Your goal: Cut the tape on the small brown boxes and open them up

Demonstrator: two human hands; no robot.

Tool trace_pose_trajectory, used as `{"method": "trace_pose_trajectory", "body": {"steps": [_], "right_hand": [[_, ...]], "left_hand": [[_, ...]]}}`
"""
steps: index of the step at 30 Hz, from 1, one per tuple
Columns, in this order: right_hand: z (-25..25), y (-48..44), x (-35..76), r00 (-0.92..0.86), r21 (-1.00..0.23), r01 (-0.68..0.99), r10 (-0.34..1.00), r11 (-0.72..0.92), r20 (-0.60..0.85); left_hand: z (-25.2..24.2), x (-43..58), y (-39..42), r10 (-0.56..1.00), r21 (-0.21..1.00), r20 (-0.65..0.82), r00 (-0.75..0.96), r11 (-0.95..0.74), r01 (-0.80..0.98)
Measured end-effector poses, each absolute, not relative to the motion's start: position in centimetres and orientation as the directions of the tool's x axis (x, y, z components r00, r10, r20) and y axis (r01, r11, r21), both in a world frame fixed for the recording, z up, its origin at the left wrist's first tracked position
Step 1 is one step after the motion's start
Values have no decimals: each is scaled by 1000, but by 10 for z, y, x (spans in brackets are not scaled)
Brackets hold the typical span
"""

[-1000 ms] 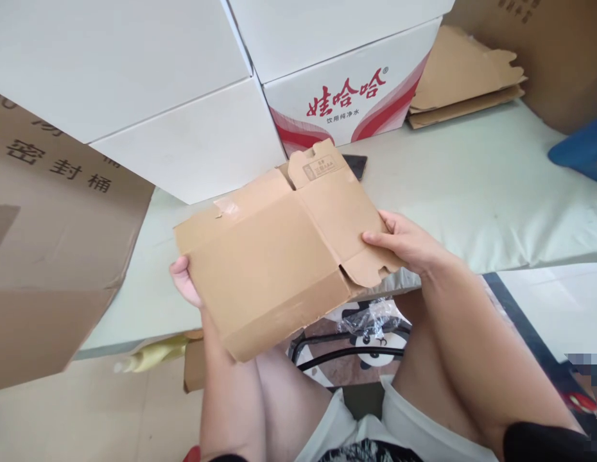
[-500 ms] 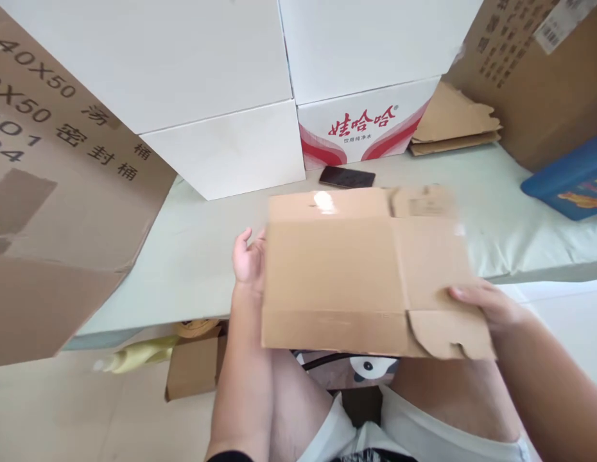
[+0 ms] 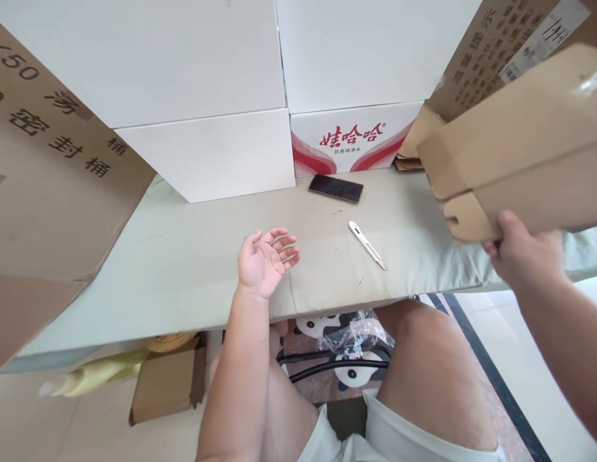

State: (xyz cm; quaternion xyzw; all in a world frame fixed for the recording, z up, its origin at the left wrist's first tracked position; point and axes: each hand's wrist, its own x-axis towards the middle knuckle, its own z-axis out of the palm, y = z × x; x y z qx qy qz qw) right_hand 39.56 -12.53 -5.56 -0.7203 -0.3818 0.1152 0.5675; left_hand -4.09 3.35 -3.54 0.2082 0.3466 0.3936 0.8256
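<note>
A flattened cardboard box [image 3: 534,147] is raised at the right, tilted, with my right hand [image 3: 527,250] gripping its lower edge by a notched flap. Part of the cardboard runs out of view. My left hand [image 3: 268,263] rests palm up over the cloth-covered surface, fingers apart and holding nothing. Between the hands lies a white utility knife [image 3: 367,245], nearest to the left hand's right side. Behind it is a dark phone [image 3: 336,188].
White cartons [image 3: 202,154] are stacked at the back, one with red lettering. A large printed cardboard box [image 3: 52,212] stands left, another [image 3: 501,58] at the back right. Folded cardboard [image 3: 416,138] lies beside the cartons. Below are a small brown box [image 3: 166,385] and a yellow bottle [image 3: 101,372].
The flattened box has swung from in front of me to the upper right in my right hand. My left hand no longer touches it, and the utility knife is uncovered.
</note>
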Motion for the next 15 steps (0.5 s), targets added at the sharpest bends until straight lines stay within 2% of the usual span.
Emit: {"method": "trace_pose_trajectory", "body": {"steps": [2, 3, 6, 10, 15], "right_hand": [[-36, -64, 421, 791, -944, 328, 560, -49, 246], [-29, -36, 431, 798, -946, 321, 551, -43, 246], [-24, 19, 436, 707, -933, 341, 685, -115, 175], [-58, 20, 376, 540, -847, 487, 836, -210, 103], [-96, -18, 262, 237, -682, 723, 967, -110, 96]], "left_hand": [[-36, -36, 33, 788, 620, -407, 462, 610, -494], [-36, -34, 33, 786, 622, -403, 469, 611, -489], [-37, -30, 33, 784, 629, -389, 484, 610, -482], [-34, -31, 32, 791, 630, -387, 473, 602, -491], [-26, -39, 27, 828, 625, -353, 436, 556, -549]]}}
